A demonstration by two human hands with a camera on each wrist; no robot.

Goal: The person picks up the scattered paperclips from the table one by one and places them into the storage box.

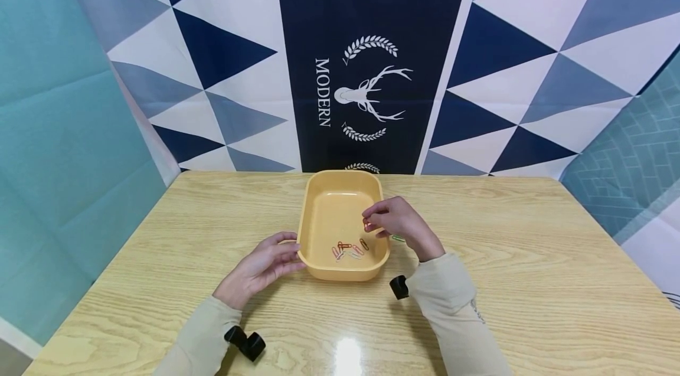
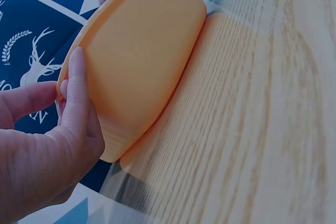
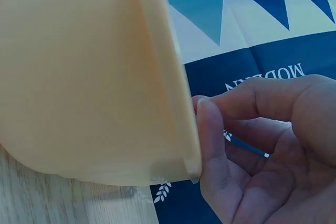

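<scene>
A yellow-orange plastic bin [image 1: 340, 274] sits on the wooden table. My left hand [image 1: 264, 265] grips its left rim; in the left wrist view the thumb and fingers [image 2: 79, 85] lie on either side of that rim. Over the right part of the bin, my right hand [image 1: 402, 224] pinches a small red paper clip [image 1: 366, 225] between thumb and fingertips. In the right wrist view the bin wall [image 3: 94, 103] hides most of that clip. Several paper clips [image 1: 345, 246], red, pink, brown and whitish, lie on the bin's floor toward the near end.
A green paper clip [image 1: 398, 238] lies on the table just right of the bin, partly behind my right hand. Behind the table [image 1: 223, 205] hangs a patterned cloth [image 1: 244, 69] of triangles with a dark stag panel. Teal cloth [image 1: 69, 128] stands at the left.
</scene>
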